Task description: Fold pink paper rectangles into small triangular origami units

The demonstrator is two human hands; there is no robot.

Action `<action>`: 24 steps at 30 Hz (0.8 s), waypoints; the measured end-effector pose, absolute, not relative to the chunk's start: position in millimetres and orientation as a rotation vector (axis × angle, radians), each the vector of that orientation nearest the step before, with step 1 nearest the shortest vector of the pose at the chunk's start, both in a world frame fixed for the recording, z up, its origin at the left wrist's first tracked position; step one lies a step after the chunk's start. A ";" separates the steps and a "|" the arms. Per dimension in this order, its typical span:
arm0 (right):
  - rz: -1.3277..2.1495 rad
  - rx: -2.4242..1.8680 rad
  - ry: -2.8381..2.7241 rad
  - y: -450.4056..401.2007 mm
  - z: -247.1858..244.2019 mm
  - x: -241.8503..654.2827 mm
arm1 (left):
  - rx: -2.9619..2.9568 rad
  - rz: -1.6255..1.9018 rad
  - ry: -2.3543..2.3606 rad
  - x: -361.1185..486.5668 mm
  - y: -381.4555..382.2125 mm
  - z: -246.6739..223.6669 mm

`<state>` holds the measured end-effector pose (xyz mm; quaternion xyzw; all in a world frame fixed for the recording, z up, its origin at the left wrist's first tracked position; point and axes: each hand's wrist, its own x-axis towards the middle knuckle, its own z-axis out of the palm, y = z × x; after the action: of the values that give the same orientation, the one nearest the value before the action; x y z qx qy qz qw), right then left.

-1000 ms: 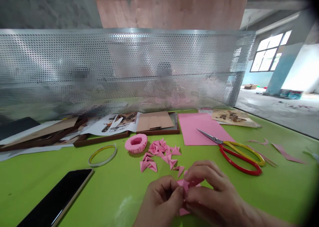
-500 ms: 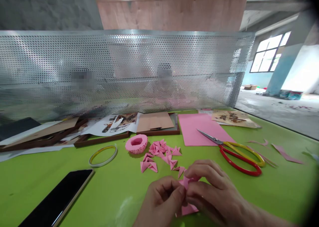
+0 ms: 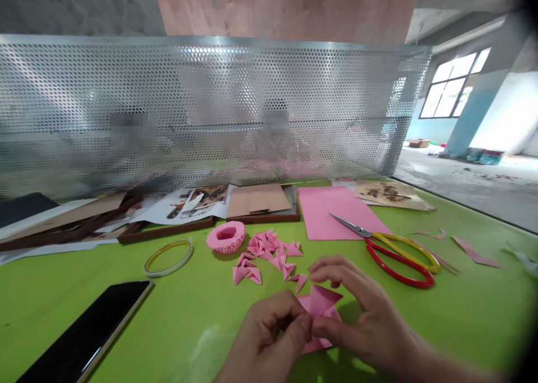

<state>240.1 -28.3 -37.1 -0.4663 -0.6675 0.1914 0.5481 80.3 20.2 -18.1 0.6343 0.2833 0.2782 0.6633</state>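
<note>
A small folded piece of pink paper (image 3: 323,300) is pinched between the thumb and fingers of my left hand (image 3: 275,332). My right hand (image 3: 365,310) is beside it on the right, its thumb at the paper's lower edge and its fingers raised apart from the thumb. More pink paper (image 3: 317,345) lies under both hands on the green table. Just beyond are several folded pink paper triangles (image 3: 269,245) in a loose pile. Left of the pile sits a ring (image 3: 226,238) built from pink folded pieces.
Scissors (image 3: 370,237) with red and yellow handles lie partly on a pink sheet (image 3: 336,209). A tape roll (image 3: 168,259) and a phone (image 3: 88,332) are on the left. Framed pictures and papers (image 3: 260,201) line the perforated metal screen (image 3: 235,114). Pink scraps (image 3: 474,252) lie at right.
My right fingers have lifted and spread from the pink paper, showing its triangular flap. My left hand keeps its pinch. The view has shifted slightly.
</note>
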 end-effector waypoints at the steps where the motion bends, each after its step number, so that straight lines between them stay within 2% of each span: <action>1: 0.563 -1.129 -1.503 -28.4 -36.9 239.5 | 1.483 0.619 0.647 79.3 21.1 -17.5; 4: 0.956 -1.134 -1.248 -26.9 -36.0 237.4 | 1.655 0.611 0.696 76.9 23.3 -16.8; 7: 1.168 -1.034 -1.096 -23.8 -34.1 235.6 | 1.789 0.611 0.708 75.6 23.9 -17.7; 17: 1.277 -0.989 -1.008 -18.3 -34.6 236.6 | 1.898 0.631 0.735 77.7 22.6 -20.2; 24: 1.368 -0.999 -1.014 -23.1 -42.1 240.4 | 1.623 0.714 0.811 81.4 22.1 -19.9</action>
<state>240.4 -23.1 -42.1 -0.4221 -0.4287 0.5783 0.5511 81.4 22.1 -19.9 0.6888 0.3444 0.3031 0.5613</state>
